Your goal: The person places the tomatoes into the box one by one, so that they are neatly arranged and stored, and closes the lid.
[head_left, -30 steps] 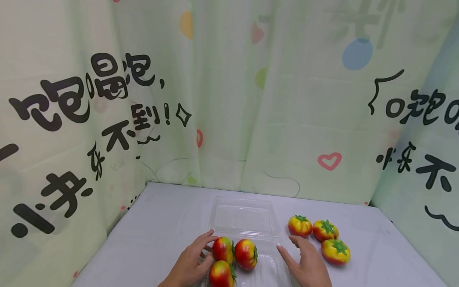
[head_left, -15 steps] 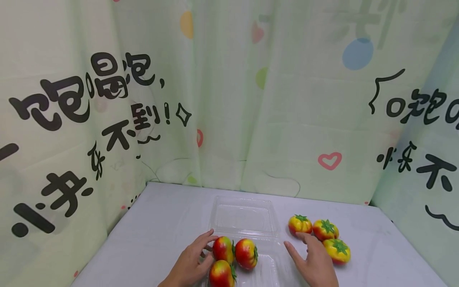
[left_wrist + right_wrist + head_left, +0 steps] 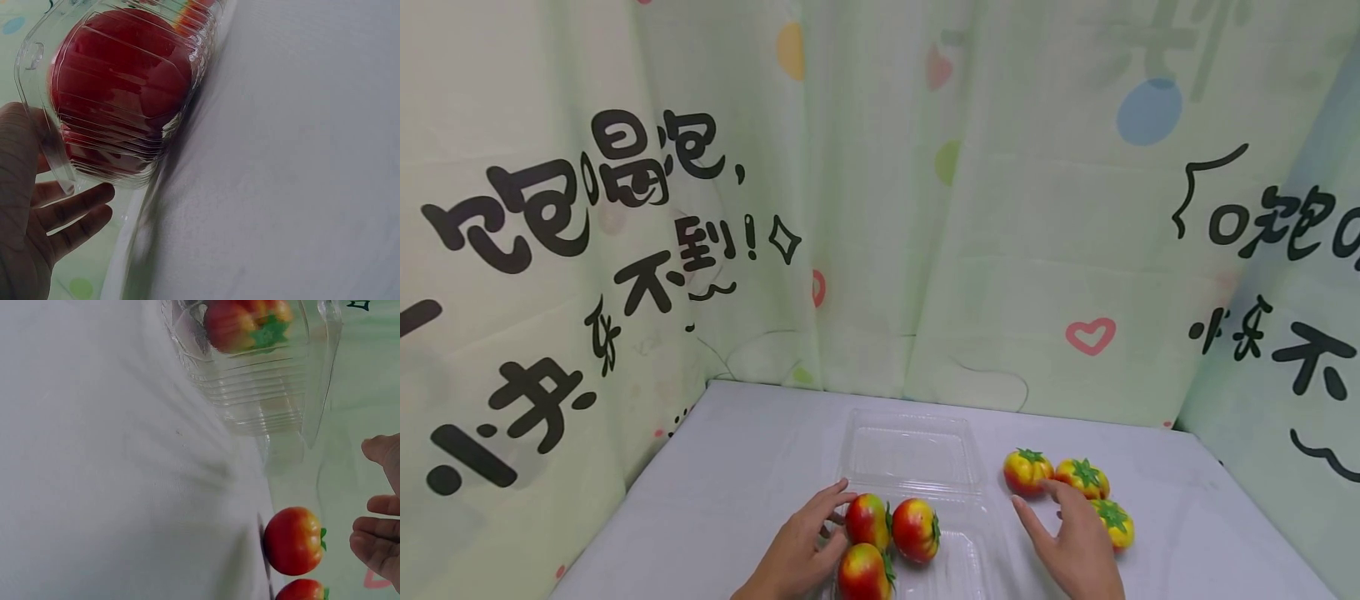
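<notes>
Fingers spread and nearly straight, the right hand (image 3: pixel 1075 542) hovers over three loose tomatoes (image 3: pixel 1027 471) at 3 o'clock of the clear clamshell box (image 3: pixel 913 492), gripping none. The left hand (image 3: pixel 801 546), fingers loosely extended, rests against the box's 9 o'clock wall beside three boxed tomatoes (image 3: pixel 916 530). The open lid lies flat at 12 o'clock on the white table (image 3: pixel 737 450).

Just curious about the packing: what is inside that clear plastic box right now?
Three red-and-yellow tomatoes sit in the clear plastic box, bunched at its left side by the left hand. Its near end is cut off by the frame, so anything there stays unseen.
</notes>
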The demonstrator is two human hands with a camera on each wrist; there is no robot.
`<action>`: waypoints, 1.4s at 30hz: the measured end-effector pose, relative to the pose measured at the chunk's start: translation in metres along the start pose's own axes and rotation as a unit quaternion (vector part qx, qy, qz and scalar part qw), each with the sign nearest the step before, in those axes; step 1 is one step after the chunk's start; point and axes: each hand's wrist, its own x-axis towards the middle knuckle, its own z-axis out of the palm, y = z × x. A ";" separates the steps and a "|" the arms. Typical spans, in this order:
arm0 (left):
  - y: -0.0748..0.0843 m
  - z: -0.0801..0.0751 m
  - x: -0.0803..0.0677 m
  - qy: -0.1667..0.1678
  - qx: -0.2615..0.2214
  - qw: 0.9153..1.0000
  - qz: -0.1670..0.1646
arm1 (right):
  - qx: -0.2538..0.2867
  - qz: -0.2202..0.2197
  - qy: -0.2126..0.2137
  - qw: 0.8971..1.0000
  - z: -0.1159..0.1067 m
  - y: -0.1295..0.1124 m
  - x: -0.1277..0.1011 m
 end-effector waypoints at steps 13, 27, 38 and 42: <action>0.000 0.000 0.001 -0.001 0.001 1.000 -0.002 | 0.017 -0.003 0.021 1.000 -0.005 0.012 0.005; -0.002 0.001 0.000 0.002 0.002 1.000 0.010 | 0.012 0.031 0.051 0.998 -0.011 0.028 0.009; -0.001 0.000 0.000 0.001 -0.003 1.000 0.002 | 0.006 0.052 0.061 0.997 -0.011 0.036 0.013; 0.000 0.001 0.000 0.003 -0.004 1.000 0.002 | 0.008 0.062 0.049 0.997 -0.012 0.041 0.016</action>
